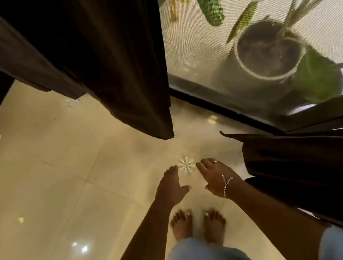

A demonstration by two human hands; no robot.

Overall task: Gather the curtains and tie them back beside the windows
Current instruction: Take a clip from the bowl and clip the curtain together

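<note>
The left curtain (89, 59) hangs in deep folds from the top of the view, and its lower corner ends free above the floor (47, 174), so I judge it to be a soft and rather thick cloth, not heavy for one panel but bulky once it is collected. It will probably bend and slip in the grip instead of keeping a shape. A good place to take it is the free inner edge, at about the middle of its height, pushing the folds together toward the side of the window. The left hand (171, 187) and the right hand (216, 178) are both stretched forward and low between the two panels. Their fingers (172, 171) are relaxed and spread, they hold nothing, and they touch neither cloth. The right curtain (311, 174) lies just beside the right arm and seems to be of the same cloth, so it should handle the same way. No tie-back is visible, so I cannot tell what will bind them. As for the look, both curtains are very dark brown, almost black in the shade, plain and without pattern, with a matte surface and long soft pleats. The left one covers the upper left part of the view, and the right one comes in from the right edge, beside the window screen (207, 38), behind which a plant pot (266, 51) stands.
</note>
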